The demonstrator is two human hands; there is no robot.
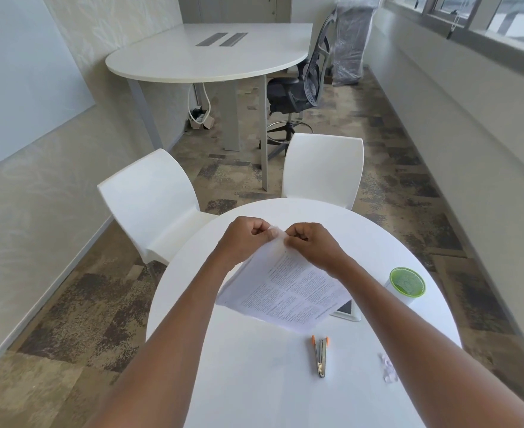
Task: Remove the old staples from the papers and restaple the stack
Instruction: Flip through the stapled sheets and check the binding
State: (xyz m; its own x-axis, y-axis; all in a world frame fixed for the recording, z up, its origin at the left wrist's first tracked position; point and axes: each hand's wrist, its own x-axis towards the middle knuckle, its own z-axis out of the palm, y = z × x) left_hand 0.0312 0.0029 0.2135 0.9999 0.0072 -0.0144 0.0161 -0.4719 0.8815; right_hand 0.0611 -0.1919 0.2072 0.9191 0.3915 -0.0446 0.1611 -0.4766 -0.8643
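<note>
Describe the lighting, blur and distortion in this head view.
Head view: soft daylight, faint shadows on the round table; wide-angle bending curves the walls and window ledge; printed text on the papers too soft to read; the corner pinched by both hands is blurred.

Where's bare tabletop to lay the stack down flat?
Best patch: the near-left table, left of the staple remover, below the papers. Also free: the far rim beyond both hands. The right is crowded: green-lidded cup, tablet, scraps.
</note>
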